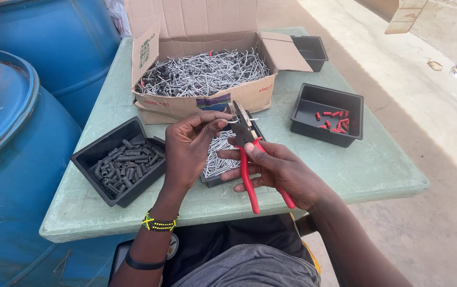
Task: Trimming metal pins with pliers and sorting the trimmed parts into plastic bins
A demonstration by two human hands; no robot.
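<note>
From the head camera I'm seeing the left hand (188, 146) pinching a small wire piece (232, 121) at the nose of the red-handled pliers (247, 154), which the right hand (281, 170) is gripping closed, probably crimping. The cardboard box (207, 98) is sitting full; few red sleeves (335, 121) are lying in their tray (313, 130).

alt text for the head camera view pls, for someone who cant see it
Over a green table, the right hand holds red-handled pliers to a small metal piece pinched in the left hand. Around them: black trays of grey tubes and red caps, and a cardboard box of metal pieces.
</note>
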